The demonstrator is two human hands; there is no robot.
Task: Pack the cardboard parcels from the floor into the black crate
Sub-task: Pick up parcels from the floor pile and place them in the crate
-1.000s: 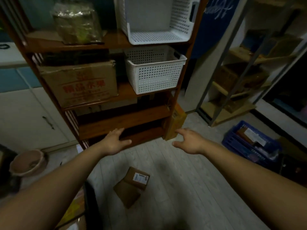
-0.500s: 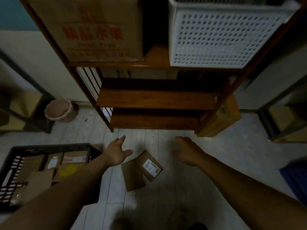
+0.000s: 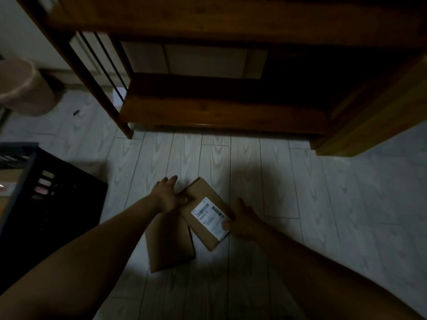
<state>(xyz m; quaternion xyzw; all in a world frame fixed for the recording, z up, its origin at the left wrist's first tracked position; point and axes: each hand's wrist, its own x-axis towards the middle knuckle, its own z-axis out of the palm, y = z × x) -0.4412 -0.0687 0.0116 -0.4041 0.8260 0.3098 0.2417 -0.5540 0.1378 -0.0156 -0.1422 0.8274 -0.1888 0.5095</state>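
Note:
Two flat cardboard parcels lie on the pale wood floor. The parcel with a white label (image 3: 205,211) rests partly on top of a plain parcel (image 3: 169,247). My left hand (image 3: 167,197) touches the labelled parcel's left edge, fingers straight and thumb on its top. On the other side, my right hand (image 3: 242,218) lies with its thumb on the label's corner and its fingers stretched along the edge. The black crate (image 3: 60,195) stands at the left, close to my left arm, with cardboard showing inside it.
A dark wooden shelf unit (image 3: 208,116) stands just beyond the parcels. A yellowish carton (image 3: 369,121) leans at its right foot. A pink bucket (image 3: 25,88) sits at the far left. Bare floor stretches to the right of my right hand.
My view has dropped close to the floor. Both hands have come down from above the parcels onto the two sides of the labelled one. The crate now sits nearer on the left.

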